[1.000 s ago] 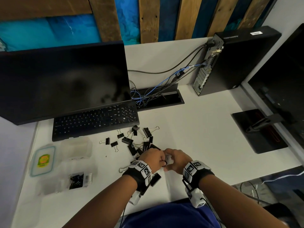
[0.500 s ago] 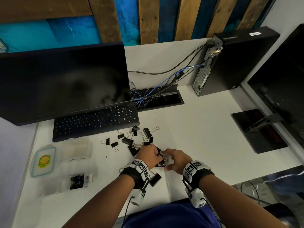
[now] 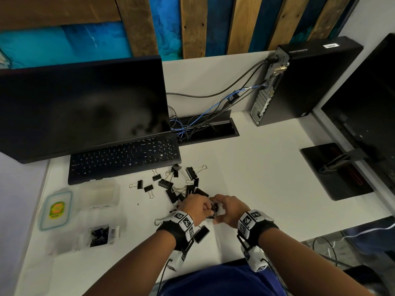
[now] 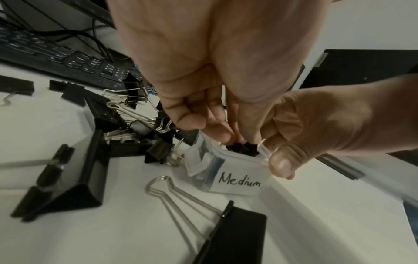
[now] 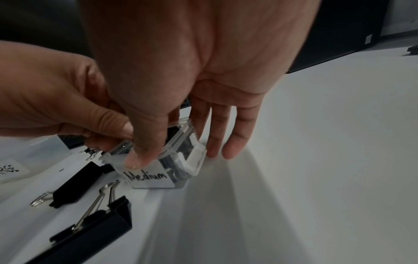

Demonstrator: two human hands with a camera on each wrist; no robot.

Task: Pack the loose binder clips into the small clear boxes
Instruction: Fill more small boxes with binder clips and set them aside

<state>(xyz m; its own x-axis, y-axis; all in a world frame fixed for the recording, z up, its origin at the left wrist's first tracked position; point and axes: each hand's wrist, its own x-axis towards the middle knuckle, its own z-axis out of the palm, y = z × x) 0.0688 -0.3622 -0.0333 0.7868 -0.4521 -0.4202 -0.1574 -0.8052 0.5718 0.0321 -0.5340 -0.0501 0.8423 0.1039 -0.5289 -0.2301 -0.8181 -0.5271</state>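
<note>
Both forearms reach in from the near edge of the white desk [image 3: 267,167] and meet at its front middle, wrists close, knuckles up. Left hand [image 3: 195,207] is curled, fingertips bunched and pointing down into the open mouth of a small clear box [image 4: 228,171]; right hand [image 3: 229,212] sits just beside it, touching the box from the right. Head view shows only the backs of the hands with something black between them, the box nearly hidden. Left wrist view gives what that one cannot: the box stands on the desk, a white label reading "Medium" on its near face, black binder clips [image 4: 243,149] at its rim, pinched under the left thumb and fingertips. Right wrist view shows the right thumb [image 5: 144,151] pressed down on the near rim above the label, index finger curled behind the box so the box is pinched, the other three fingers [image 5: 235,141] straight and spread, tips on the desk beside a white hinged latch [image 5: 196,160]. Loose clips [image 3: 179,182] lie scattered between the hands and a black keyboard [image 3: 124,159], larger ones [image 4: 235,237] just in front of the box. More clear boxes [image 3: 100,231] sit well left, one with dark clips inside
</note>
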